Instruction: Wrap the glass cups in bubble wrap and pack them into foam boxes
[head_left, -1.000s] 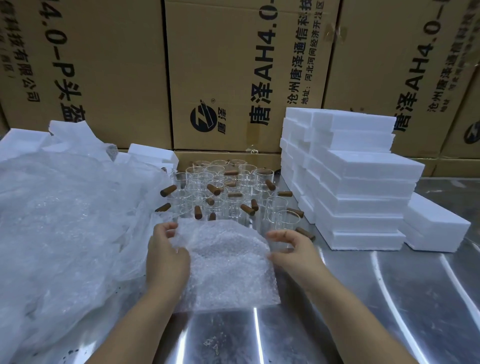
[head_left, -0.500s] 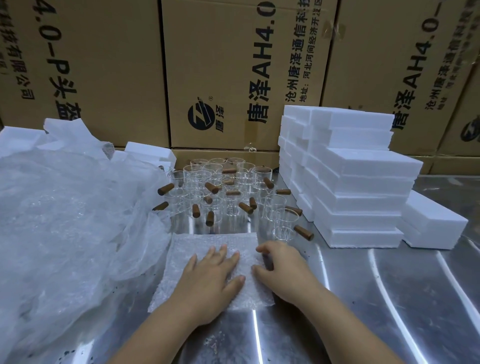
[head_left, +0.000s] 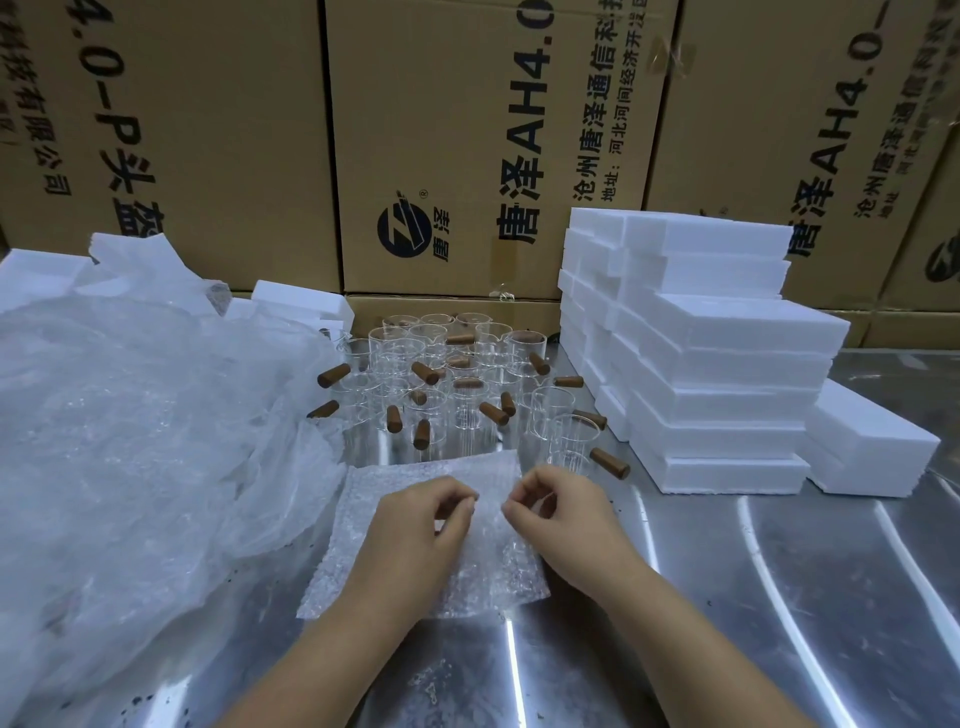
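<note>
A small bubble wrap sheet (head_left: 395, 519) lies flat on the steel table in front of me. My left hand (head_left: 415, 535) and my right hand (head_left: 566, 519) hover over its middle, close together, fingers curled, thumb and forefinger of each pinching the sheet's top surface. Behind the sheet stand several clear glass cups (head_left: 467, 384) with brown wooden handles, the nearest cup (head_left: 571, 441) just beyond my right hand. A stack of white foam boxes (head_left: 727, 364) rises to the right, and a single foam box (head_left: 872, 441) sits beside it.
A large heap of loose bubble wrap and plastic film (head_left: 130, 441) covers the left side of the steel table (head_left: 779, 597). More foam pieces (head_left: 301, 301) lie behind the heap. Printed cardboard cartons (head_left: 467, 145) wall off the back.
One second ago both hands held the sheet up by its edges; then they pressed it flat with straight fingers. Now the fingers have curled and pinch at the sheet's middle.
</note>
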